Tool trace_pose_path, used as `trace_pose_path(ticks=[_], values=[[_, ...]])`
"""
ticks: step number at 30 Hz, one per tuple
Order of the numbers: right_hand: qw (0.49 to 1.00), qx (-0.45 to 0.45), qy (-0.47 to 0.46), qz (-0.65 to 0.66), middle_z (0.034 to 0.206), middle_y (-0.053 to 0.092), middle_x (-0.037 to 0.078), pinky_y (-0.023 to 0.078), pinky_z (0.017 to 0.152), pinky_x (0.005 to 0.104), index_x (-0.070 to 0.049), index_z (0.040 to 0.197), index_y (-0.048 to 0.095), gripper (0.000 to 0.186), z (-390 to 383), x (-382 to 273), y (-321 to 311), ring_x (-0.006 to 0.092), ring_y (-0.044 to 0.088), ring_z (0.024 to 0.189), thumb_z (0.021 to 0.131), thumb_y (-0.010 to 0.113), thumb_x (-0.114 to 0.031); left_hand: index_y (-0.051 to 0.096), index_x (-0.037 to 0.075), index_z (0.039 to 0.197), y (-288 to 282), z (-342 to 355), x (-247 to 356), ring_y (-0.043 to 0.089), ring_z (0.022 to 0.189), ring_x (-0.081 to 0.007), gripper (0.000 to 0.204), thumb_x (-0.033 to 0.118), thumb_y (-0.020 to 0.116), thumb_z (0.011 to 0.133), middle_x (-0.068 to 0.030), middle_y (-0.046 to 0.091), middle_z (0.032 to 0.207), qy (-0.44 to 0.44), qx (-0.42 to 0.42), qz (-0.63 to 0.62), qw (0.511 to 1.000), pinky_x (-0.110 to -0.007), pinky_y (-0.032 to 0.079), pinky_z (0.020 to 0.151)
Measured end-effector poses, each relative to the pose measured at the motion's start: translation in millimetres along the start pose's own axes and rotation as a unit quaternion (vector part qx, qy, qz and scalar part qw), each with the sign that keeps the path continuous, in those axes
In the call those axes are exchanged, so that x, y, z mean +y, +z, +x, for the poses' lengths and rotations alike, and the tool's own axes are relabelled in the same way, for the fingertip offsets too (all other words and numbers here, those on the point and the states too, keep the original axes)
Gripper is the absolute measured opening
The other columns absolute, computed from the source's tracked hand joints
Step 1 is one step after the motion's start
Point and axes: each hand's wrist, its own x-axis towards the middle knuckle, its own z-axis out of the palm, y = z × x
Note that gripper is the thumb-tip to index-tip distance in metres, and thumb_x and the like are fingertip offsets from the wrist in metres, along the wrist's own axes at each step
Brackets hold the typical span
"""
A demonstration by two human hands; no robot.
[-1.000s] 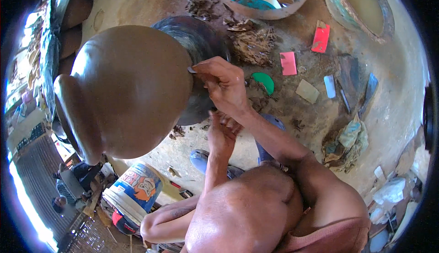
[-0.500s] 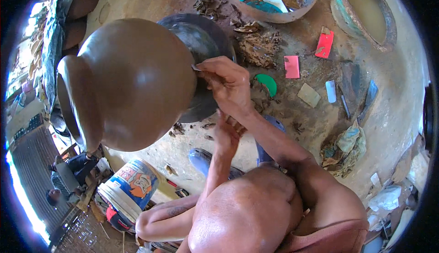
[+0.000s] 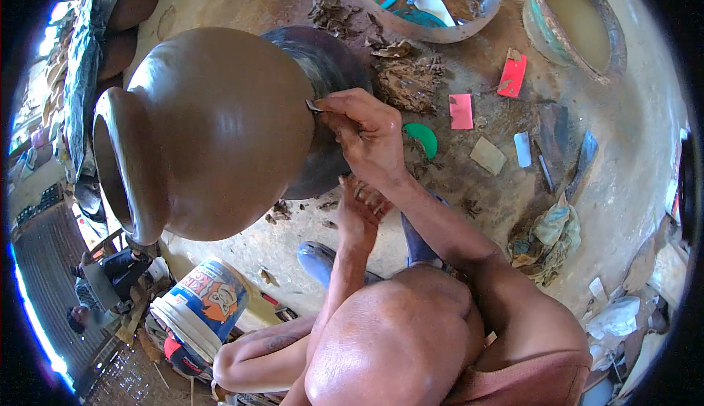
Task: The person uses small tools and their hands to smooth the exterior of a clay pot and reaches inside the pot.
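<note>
A large, smooth brown clay pot [image 3: 220,127] fills the left of the head view, its wide rim facing left and its lower end against a dark round wheel [image 3: 334,61]. My right hand [image 3: 367,131] pinches a small thin scraper [image 3: 314,107], its edge at the pot's lower wall. Just below the right wrist is my left hand [image 3: 361,211], fingers curled in close to it. Whether the left hand grips the wrist or something small is hidden.
Beyond the wheel stand a clear bowl [image 3: 440,35] of small tools and a pot of murky water [image 3: 576,17]. Clay scraps [image 3: 411,83], coloured pieces, including a green one [image 3: 422,140], and a crumpled rag [image 3: 550,237] lie rightward. A bucket [image 3: 202,303] stands lower left.
The view has shifted slightly, so the floor items appear a little further left. My right hand keeps the scraper at the pot's lower wall, and the left stays beneath the right wrist.
</note>
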Motion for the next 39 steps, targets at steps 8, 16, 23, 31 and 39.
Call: trace_pose_path(ticks=[8, 16, 23, 31, 39], values=[[0.999, -0.004, 0.049, 0.024, 0.099, 0.070, 0.011, 0.053, 0.062, 0.0251, 0.000, 0.106, 0.074, 0.028, 0.7, -10.6, 8.8, 0.0153, 0.068, 0.079, 0.084, 0.062, 0.014, 0.047, 0.008, 0.145, -45.2, 49.9, 107.7, 0.054, 0.131, -0.0346, 0.069, 0.060, 0.044, 0.100, -0.0145, 0.048, 0.151, 0.203, 0.077, 0.066, 0.974, -0.054, 0.046, 0.108], [0.999, -0.001, 0.045, 0.017, 0.096, 0.071, 0.012, 0.055, 0.067, 0.0279, 0.000, 0.104, 0.074, 0.029, -2.4, -13.3, 5.1, 0.0187, 0.069, 0.081, 0.081, 0.063, 0.015, 0.043, 0.011, 0.148, 13.7, -11.2, 9.2, 0.056, 0.126, -0.0321, 0.071, 0.062, 0.047, 0.099, -0.0129, 0.051, 0.144, -0.003, -0.053, 0.030, 0.998, -0.050, 0.049, 0.104], [1.000, 0.001, 0.031, -0.003, 0.097, 0.072, 0.013, 0.056, 0.074, 0.0296, 0.001, 0.104, 0.075, 0.031, -2.9, -28.0, 2.7, 0.0201, 0.070, 0.085, 0.080, 0.062, 0.016, 0.050, 0.008, 0.142, -35.9, 37.9, 92.5, 0.057, 0.124, -0.0284, 0.063, 0.054, 0.051, 0.100, -0.0124, 0.056, 0.138, 0.169, 0.130, -0.023, 0.977, -0.046, 0.051, 0.101], [1.000, 0.010, 0.010, -0.019, 0.098, 0.072, 0.013, 0.055, 0.073, 0.0292, 0.001, 0.105, 0.075, 0.029, 4.6, -24.0, -3.6, 0.0202, 0.069, 0.086, 0.081, 0.066, 0.014, 0.051, 0.010, 0.139, 35.1, -27.5, 20.8, 0.061, 0.116, -0.0235, 0.059, 0.056, 0.044, 0.102, -0.0071, 0.062, 0.130, -0.065, 0.020, 0.068, 0.995, -0.039, 0.054, 0.083], [1.000, 0.017, 0.019, 0.006, 0.094, 0.071, 0.014, 0.056, 0.070, 0.0327, 0.000, 0.104, 0.075, 0.026, 7.3, -32.4, 12.6, 0.0250, 0.071, 0.082, 0.080, 0.070, 0.010, 0.045, 0.003, 0.146, -34.3, 48.8, 88.4, 0.055, 0.129, -0.0322, 0.068, 0.055, 0.045, 0.101, -0.0179, 0.049, 0.147, 0.220, 0.105, 0.068, 0.967, -0.049, 0.049, 0.103]])
